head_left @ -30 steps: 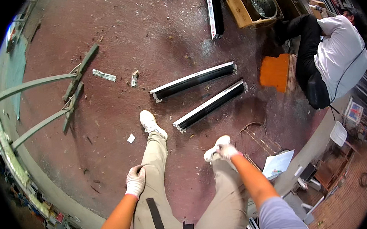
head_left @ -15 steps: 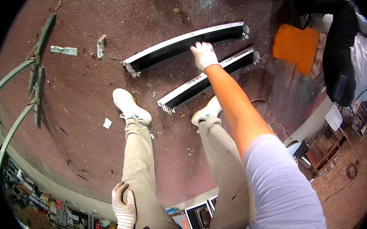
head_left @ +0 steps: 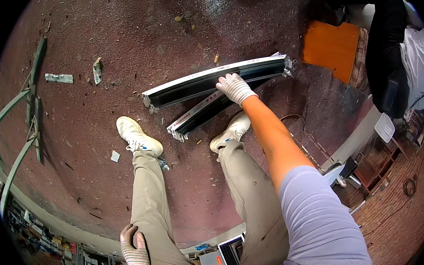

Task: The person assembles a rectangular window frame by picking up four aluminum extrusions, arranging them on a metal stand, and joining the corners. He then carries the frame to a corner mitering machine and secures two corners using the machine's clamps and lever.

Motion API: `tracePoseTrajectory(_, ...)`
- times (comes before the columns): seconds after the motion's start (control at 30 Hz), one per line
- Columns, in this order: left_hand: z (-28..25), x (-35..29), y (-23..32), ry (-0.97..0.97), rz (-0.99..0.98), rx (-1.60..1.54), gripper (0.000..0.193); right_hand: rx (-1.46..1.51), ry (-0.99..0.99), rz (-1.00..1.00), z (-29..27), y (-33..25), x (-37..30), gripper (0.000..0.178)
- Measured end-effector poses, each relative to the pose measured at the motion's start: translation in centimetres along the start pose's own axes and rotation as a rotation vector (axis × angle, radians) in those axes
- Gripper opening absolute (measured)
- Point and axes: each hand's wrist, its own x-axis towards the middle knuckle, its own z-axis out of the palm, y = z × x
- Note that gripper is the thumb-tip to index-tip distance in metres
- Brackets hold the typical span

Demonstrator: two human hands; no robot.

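Two long black bars, apparently metal profiles, with white strips along their edges lie before my feet. My right hand (head_left: 236, 87), in a striped glove, has its fingers closed over the near edge of the far bar (head_left: 188, 88), at about its middle. The far bar overlaps the near bar (head_left: 201, 114), hiding part of it; the two cross at a slant near their right ends. Torn wrapping hangs at the bar ends. My left hand (head_left: 135, 253), also gloved, rests on my left thigh with thumb and fingers apart, holding nothing.
Green metal frames (head_left: 30, 114) stand at the left. An orange board (head_left: 331, 49) lies at the right beside a person in black trousers (head_left: 389, 44). Paper scraps (head_left: 59, 78) and debris litter the reddish floor. Tools and boxes (head_left: 85, 257) line the lower left edge.
My right hand has taken hold of the far bar and drawn it toward me, over part of the near bar. The near bar now lies more slanted. My left hand stays on my thigh.
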Motion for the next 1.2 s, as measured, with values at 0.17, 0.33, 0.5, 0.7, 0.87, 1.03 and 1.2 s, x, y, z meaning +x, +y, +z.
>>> tracePoseTrajectory(0.17, 0.0, 0.2, 0.1, 0.002, -0.017, -0.032, 0.025, -0.069, 0.07, -0.039, 1.9, 0.4, -1.3, 0.01)
tracePoseTrajectory(0.33, 0.3, 0.2, 0.0, 0.008, -0.019, -0.031, 0.024, -0.031, 0.048, -0.059, 0.8, -0.3, -1.4, 0.012)
tracePoseTrajectory(0.5, 0.6, -0.3, 0.1, 0.005, -0.039, -0.033, 0.025, -0.02, 0.06, -0.077, -0.8, 0.1, -1.0, 0.012)
tracePoseTrajectory(0.7, 1.0, -0.2, -0.4, 0.019, -0.048, -0.034, 0.025, -0.076, 0.045, -0.092, 1.0, 2.2, -0.9, 0.014)
tracePoseTrajectory(0.87, 1.5, -0.5, -1.5, 0.039, -0.047, -0.066, 0.026, -0.027, -0.029, -0.072, 0.9, 1.7, -2.2, 0.017)
tracePoseTrajectory(1.03, 1.5, -0.9, -1.1, 0.042, -0.08, 0.011, 0.024, -0.059, -0.138, -0.081, 1.6, -0.5, -3.6, 0.097)
tracePoseTrajectory(1.2, 1.5, -0.7, -1.2, 0.07, -0.112, 0.024, 0.023, -0.308, 0.1, 0.006, 8.4, -1.2, -3.1, 0.057)
